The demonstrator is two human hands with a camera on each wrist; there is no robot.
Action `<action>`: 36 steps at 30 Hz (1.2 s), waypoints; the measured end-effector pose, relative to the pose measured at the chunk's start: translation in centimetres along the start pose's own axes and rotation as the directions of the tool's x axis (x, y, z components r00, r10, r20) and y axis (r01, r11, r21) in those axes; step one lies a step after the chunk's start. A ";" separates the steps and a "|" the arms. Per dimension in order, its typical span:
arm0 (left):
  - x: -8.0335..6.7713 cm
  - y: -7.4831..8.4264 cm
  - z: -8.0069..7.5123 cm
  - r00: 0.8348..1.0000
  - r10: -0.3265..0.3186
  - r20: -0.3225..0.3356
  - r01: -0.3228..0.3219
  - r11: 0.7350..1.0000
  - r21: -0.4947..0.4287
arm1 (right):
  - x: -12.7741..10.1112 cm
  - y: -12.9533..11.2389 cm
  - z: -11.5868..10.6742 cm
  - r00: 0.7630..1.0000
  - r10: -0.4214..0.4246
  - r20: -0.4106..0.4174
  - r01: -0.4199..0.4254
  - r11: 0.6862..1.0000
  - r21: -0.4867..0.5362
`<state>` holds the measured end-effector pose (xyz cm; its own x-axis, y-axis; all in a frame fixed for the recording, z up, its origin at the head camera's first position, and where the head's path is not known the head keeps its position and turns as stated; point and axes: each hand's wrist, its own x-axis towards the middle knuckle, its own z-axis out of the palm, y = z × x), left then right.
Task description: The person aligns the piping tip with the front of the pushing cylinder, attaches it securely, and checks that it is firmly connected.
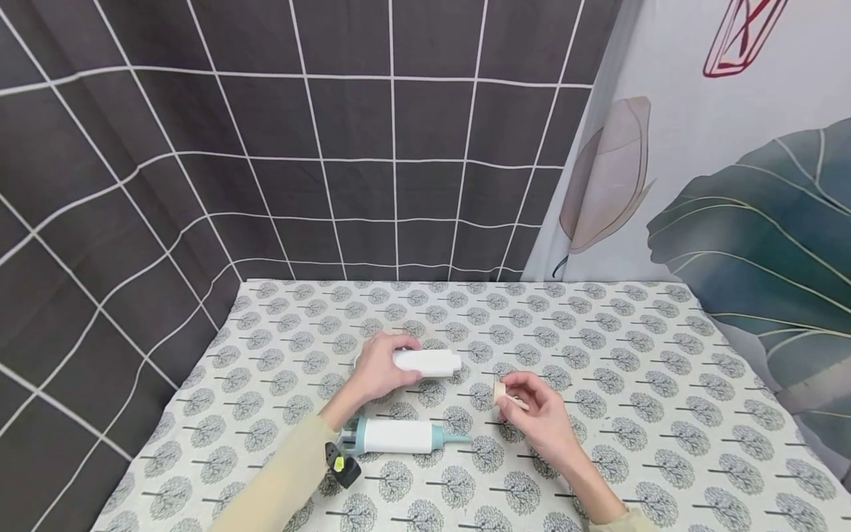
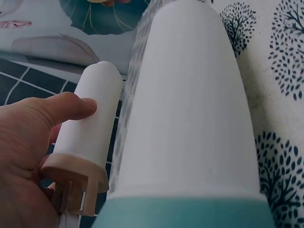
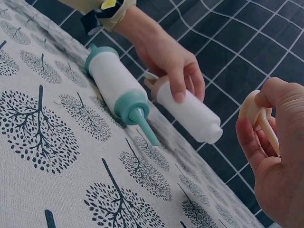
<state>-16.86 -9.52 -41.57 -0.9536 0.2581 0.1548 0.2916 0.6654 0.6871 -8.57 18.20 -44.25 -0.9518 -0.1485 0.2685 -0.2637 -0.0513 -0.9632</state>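
While the head view looks down on a bench [image 1: 598, 458] covered in a tree-print cloth, the left hand [image 1: 379, 367] grips a white tube [image 1: 428, 361] near the bench's middle, its open end turned toward the right hand [image 1: 541, 414], whose fingers pinch a small beige cap [image 1: 500, 393] just beside it. A white syringe with teal ends [image 1: 399, 436] lies flat nearer the front edge, nozzle pointing right.

At the left wrist, the thumb [image 2: 66, 107] curls over the white tube [image 2: 92, 118] above its beige collar [image 2: 76, 178]; the syringe [image 2: 190, 118] fills the foreground.

At the right wrist, the cap [image 3: 254, 111] sits clamped between thumb and fingers, apparently held ready to meet the tube [image 3: 187, 114], apart from it.
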 end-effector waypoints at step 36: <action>-3.3 3.2 -1.2 0.984 0.159 0.075 -0.154 0.986 -0.067 | 0.1 -0.2 0.6 1.000 -0.013 0.027 0.013 1.000 0.006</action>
<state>-12.89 -9.08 -38.99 -0.8868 0.4128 0.2080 0.4294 0.5693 0.7011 -8.53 17.59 -43.99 -0.9437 -0.1742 0.2812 -0.2750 -0.0594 -0.9596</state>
